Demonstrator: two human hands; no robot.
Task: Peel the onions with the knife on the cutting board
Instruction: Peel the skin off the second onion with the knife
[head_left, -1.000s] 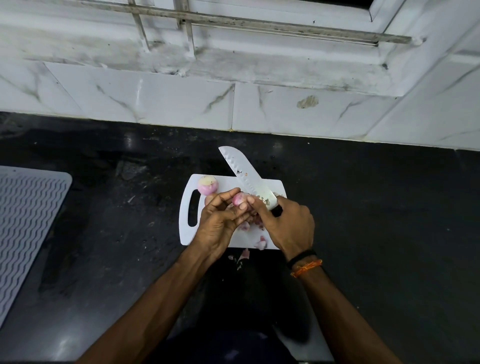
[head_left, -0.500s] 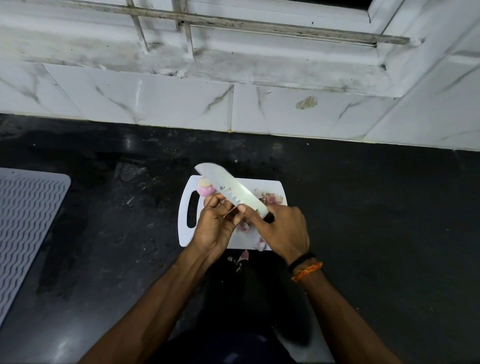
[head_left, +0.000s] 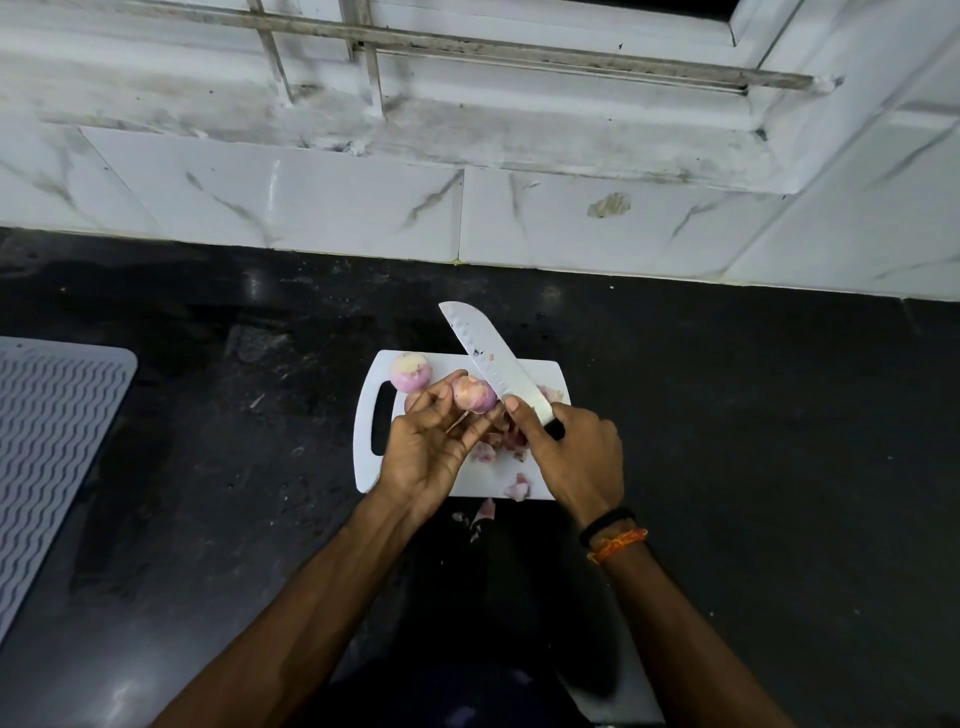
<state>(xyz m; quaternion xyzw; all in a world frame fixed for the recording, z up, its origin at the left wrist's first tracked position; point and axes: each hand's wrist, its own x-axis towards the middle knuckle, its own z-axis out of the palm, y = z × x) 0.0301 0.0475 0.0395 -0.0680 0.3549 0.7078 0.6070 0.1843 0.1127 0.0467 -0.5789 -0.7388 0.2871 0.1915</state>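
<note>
While your left hand (head_left: 431, 452) cradles the onion (head_left: 474, 395) in its fingertips above the cutting board (head_left: 467, 480), your right hand (head_left: 576, 457) clamps the knife (head_left: 493, 358) (blade beside the skin), so scraps drop below; another onion (head_left: 410, 371) waits peeled.

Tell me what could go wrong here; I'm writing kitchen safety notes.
1. The knife blade sits right beside the left hand fingers gripping the onion; a slip could cut them.
2. Peels lie at the board edge, and some are already off it.
</note>
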